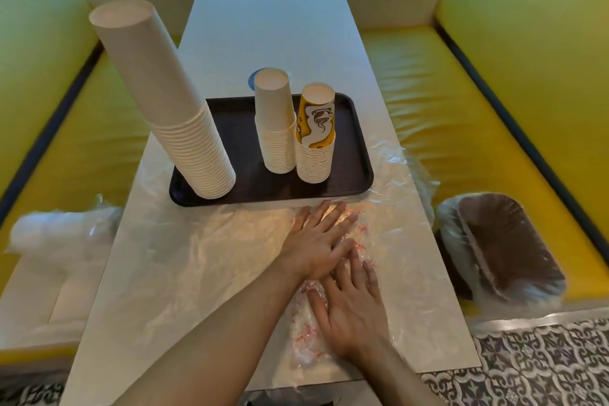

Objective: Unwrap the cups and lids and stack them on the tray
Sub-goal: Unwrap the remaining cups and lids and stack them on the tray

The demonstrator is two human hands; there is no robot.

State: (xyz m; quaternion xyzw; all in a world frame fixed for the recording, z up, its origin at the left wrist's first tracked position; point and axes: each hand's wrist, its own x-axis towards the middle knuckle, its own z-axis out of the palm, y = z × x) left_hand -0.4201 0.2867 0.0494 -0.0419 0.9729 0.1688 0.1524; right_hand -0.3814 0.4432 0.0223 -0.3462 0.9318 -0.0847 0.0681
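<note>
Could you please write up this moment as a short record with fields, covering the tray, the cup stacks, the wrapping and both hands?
tray: dark tray on the white table
cup stacks: three, upside down on the tray; tall white stack at its left end, short white stack, printed yellow stack beside it
wrapping: clear plastic wrap spread on the table, with red print near the hands
left hand: fingers straight, flat on the wrap
right hand: fingers straight, flat on the wrap, nearer the person
seat on the right: wrapped brown lids
seat on the left: white plastic-wrapped bundle, contents unclear
</note>
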